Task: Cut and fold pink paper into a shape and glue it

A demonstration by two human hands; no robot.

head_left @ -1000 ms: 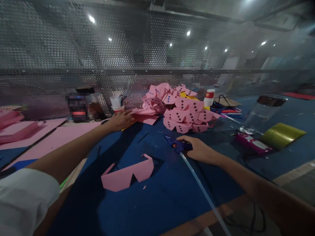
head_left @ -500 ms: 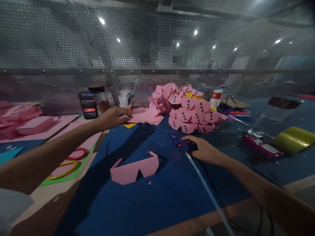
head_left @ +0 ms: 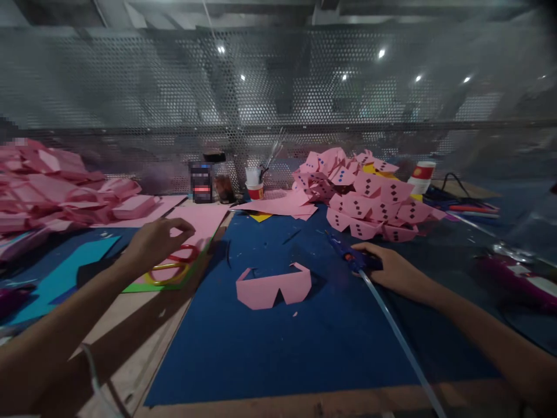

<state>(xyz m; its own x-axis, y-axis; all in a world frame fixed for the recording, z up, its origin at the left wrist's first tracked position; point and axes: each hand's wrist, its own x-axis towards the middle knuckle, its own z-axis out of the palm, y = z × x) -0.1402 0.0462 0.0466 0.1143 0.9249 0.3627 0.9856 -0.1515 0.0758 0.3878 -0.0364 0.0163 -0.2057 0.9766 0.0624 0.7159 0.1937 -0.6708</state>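
Note:
My right hand (head_left: 389,270) is closed around the handle of a blue hot glue gun (head_left: 354,258), its nozzle pointing away and to the left. A long clear glue stick (head_left: 400,337) runs out of its back toward me. At the left, my left hand (head_left: 159,244) hovers by a red ring (head_left: 185,253) and a yellow ring (head_left: 167,274). Its thumb and fingers curl together; I cannot see whether something small is between them. Folded pink paper glasses (head_left: 274,288) stand on the blue mat (head_left: 261,354) between my hands, with a triangular nose notch.
Pink glasses with dark diamonds (head_left: 374,203) lie piled at the back, beside flat pink sheets (head_left: 278,202). More pink pieces (head_left: 65,180) heap up at the left. Behind are a phone (head_left: 201,183) and paper cups (head_left: 255,190). A magenta tool (head_left: 520,276) lies at right.
My left hand has left the flat pink sheets and drawn back left to the rings, its fingers now curled. My right hand keeps hold of the glue gun. The view has turned left.

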